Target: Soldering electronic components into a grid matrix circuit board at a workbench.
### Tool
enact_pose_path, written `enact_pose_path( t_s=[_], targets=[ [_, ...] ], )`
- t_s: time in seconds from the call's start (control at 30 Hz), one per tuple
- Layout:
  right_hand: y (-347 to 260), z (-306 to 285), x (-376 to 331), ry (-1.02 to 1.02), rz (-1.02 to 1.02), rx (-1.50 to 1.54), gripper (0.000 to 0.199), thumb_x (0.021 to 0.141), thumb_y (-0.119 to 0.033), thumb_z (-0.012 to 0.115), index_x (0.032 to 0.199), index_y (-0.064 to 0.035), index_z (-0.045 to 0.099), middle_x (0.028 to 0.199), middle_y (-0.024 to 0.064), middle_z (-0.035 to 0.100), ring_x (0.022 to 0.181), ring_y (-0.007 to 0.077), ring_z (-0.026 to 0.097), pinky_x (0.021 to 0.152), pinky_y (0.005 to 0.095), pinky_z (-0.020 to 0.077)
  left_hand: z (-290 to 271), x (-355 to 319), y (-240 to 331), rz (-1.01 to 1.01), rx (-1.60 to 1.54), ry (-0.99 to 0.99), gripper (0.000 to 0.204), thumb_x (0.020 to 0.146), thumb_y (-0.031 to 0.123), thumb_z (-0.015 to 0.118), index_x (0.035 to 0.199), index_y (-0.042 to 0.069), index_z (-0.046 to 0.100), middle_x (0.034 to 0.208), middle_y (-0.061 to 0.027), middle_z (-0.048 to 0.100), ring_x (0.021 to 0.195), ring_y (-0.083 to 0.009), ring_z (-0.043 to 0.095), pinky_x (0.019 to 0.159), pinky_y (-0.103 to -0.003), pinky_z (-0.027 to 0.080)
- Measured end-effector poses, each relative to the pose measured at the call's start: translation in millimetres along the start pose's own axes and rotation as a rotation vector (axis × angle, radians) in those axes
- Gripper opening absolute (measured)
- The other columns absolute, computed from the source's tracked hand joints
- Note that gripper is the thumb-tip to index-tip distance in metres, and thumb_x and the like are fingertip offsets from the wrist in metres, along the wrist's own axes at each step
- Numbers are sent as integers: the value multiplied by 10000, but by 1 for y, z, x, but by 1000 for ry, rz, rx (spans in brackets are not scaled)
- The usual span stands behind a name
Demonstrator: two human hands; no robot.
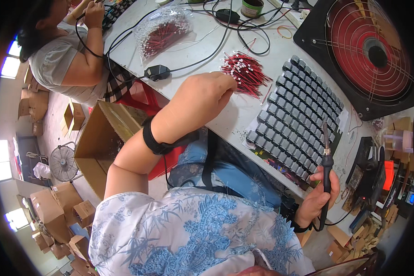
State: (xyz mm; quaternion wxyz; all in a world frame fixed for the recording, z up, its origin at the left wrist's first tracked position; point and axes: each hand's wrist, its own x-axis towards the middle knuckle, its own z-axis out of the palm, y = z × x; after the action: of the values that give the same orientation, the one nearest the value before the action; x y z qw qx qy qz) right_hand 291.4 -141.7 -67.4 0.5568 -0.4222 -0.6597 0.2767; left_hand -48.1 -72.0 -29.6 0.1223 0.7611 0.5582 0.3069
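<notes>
My left hand (pixel 204 96) reaches across the table to the near left edge of a pile of thin red and black wires with white connectors (pixel 247 76). Its fingers are pinched together there, and whatever they hold is hidden. In my right hand (pixel 315 202) is a soldering iron (pixel 326 165) with a black handle, held upright with its metal tip pointing up and away. The iron stands over the right side of a tightly packed block of small grey and black parts (pixel 299 115), arranged in rows at a slant between my hands.
A clear bag of similar wires (pixel 163 34) lies behind, beside black cables with an inline box (pixel 157 72). A red fan with a wire guard (pixel 377 53) stands far right. Open cardboard box (pixel 108 147) is below the table's left edge. Another person (pixel 73 55) works at far left.
</notes>
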Motion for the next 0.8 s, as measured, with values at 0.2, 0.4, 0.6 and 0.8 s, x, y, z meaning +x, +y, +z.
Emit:
enact_pose_path(
  t_s=[0.2, 0.4, 0.6, 0.8],
  targets=[
    [-3, -1, 0, 18, 33, 17, 614, 986, -527, 404, 1288, 3, 476, 930, 112, 569, 922, 255, 571, 856, 403, 483, -16, 19, 13, 169, 51, -44, 172, 799, -11, 576, 945, 42, 650, 858, -108, 620, 787, -321, 618, 687, -390, 505],
    [0, -3, -1, 32, 59, 26, 621, 981, -534, 417, 1288, 3, 476, 938, 110, 566, 928, 250, 568, 830, 379, 479, -32, 25, 25, 145, 221, -205, 221, 814, 16, 576, 1014, 48, 664, 911, -105, 635, 846, -308, 622, 721, -405, 503],
    [1, -2, -1, 72, 46, 23, 633, 960, -563, 449, 1264, -10, 498, 922, 132, 600, 902, 255, 602, 772, 363, 512, -43, 23, 24, 93, 248, -146, 191, 804, 60, 652, 994, 70, 673, 819, -88, 678, 787, -297, 643, 668, -397, 505],
    [0, 0, -3, 78, 100, -5, 632, 960, -562, 449, 1262, -9, 498, 920, 128, 600, 882, 246, 601, 798, 384, 512, -50, 14, 30, 55, 289, -36, 101, 768, 57, 694, 866, 80, 687, 767, -76, 672, 716, -275, 643, 634, -375, 498]
  ],
)
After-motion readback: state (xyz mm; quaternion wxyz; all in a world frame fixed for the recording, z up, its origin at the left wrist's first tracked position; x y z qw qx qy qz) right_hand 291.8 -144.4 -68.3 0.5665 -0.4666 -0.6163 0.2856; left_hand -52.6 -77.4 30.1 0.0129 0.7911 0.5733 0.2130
